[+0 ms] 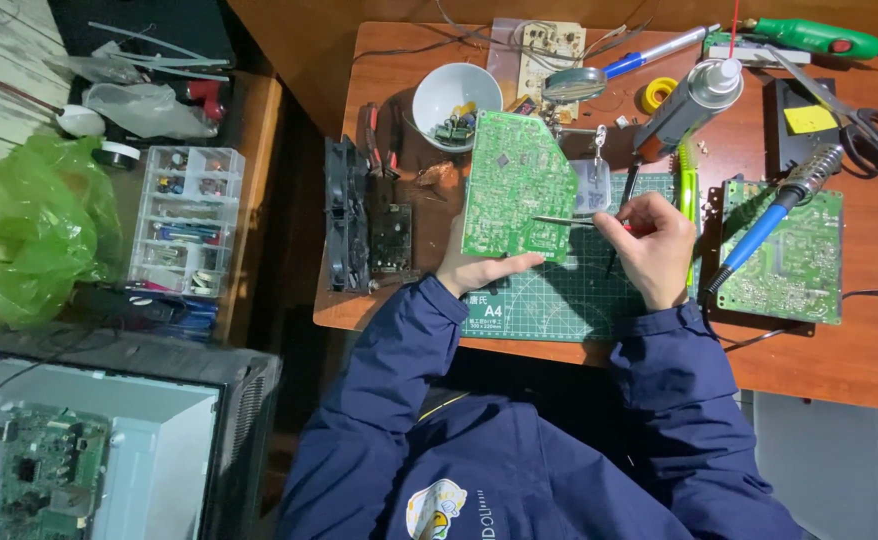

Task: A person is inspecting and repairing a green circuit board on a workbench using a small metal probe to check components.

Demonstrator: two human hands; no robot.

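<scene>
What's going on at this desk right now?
A person in a dark blue jacket sits at a wooden table. Their left hand holds a green circuit board up by its lower edge over a green cutting mat. Their right hand pinches thin metal tweezers, whose tips reach the board's face. A blue-handled soldering iron lies across a second green board on the right. A white bowl of small parts sits behind.

Glossy green circuit board [515,185], thin metal tweezers [562,221], matt cutting mat [569,290], wooden table [859,350].
</scene>
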